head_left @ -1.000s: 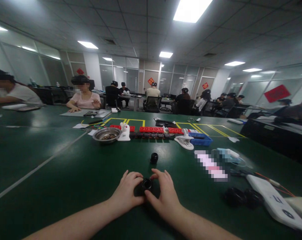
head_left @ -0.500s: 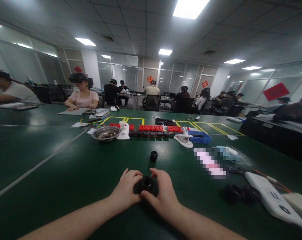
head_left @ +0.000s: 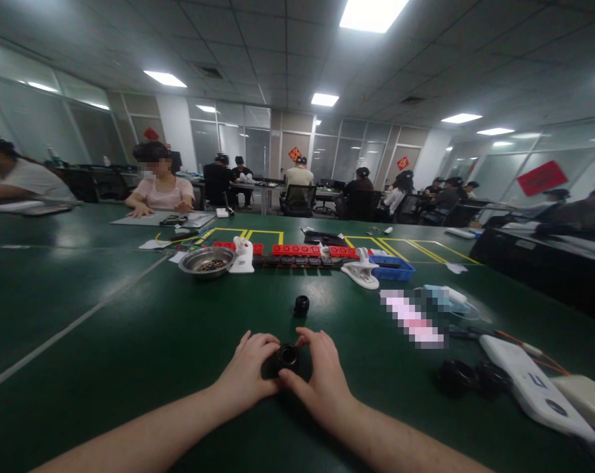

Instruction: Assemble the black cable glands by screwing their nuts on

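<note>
Both my hands meet on a small black round part [head_left: 286,357] with a hole in its top, just above the green table [head_left: 129,341]. My left hand [head_left: 248,371] grips its left side with curled fingers. My right hand [head_left: 318,381] pinches its right side, thumb and forefinger at the rim. A second black round part [head_left: 302,305] stands alone on the table a little beyond my hands. Which of my fingers press hardest is hidden by the part.
Farther back lie a metal bowl [head_left: 206,261], a row of red blocks [head_left: 297,250], white clips [head_left: 360,271] and a blue tray [head_left: 393,269]. At right sit black ring parts [head_left: 467,378], a white device [head_left: 528,387] and cables. Other people sit at tables behind.
My hands and the black part have stayed together with only slight finger shifts. The view has drifted a little, so everything sits slightly lower and nearer.
</note>
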Available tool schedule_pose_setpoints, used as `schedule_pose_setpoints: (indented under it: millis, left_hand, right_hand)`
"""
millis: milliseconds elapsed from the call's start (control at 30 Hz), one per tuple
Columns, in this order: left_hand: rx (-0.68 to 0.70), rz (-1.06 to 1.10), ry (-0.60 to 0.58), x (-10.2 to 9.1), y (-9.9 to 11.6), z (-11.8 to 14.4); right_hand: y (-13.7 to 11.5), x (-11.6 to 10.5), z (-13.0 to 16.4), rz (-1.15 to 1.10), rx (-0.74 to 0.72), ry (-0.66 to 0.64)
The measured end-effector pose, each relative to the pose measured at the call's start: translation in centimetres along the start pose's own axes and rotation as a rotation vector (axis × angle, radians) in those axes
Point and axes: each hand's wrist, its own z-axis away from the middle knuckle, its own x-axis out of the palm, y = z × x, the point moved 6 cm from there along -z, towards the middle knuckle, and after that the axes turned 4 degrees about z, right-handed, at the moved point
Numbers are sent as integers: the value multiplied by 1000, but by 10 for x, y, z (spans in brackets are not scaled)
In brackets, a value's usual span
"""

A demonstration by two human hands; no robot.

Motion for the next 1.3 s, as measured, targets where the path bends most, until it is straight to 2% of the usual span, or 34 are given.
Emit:
schedule_pose_setpoints:
  millis: [200,433,600,833,1133,1300]
  left_hand:
    - [0,-2,4,0,0,0]
    - [-15,-6,-8,-2,3,0]
    - [-11,2,-3,-1,3,0]
    - [-2,-2,9,0,1,0]
    - [-5,-8,-4,1,0,0]
    - [7,35,-78,5,-5,-2]
  right_hand:
    - [-7,0,1,-26,-135,-90]
    - [-2,0,1,-1,-50,-9]
    - [1,3,-2,-2,-15,-7]
    - [-6,4,3,-21,-140,-95]
    - [-1,3,0,13,-19,-18]
    - [-1,4,-4,19,5,-5]
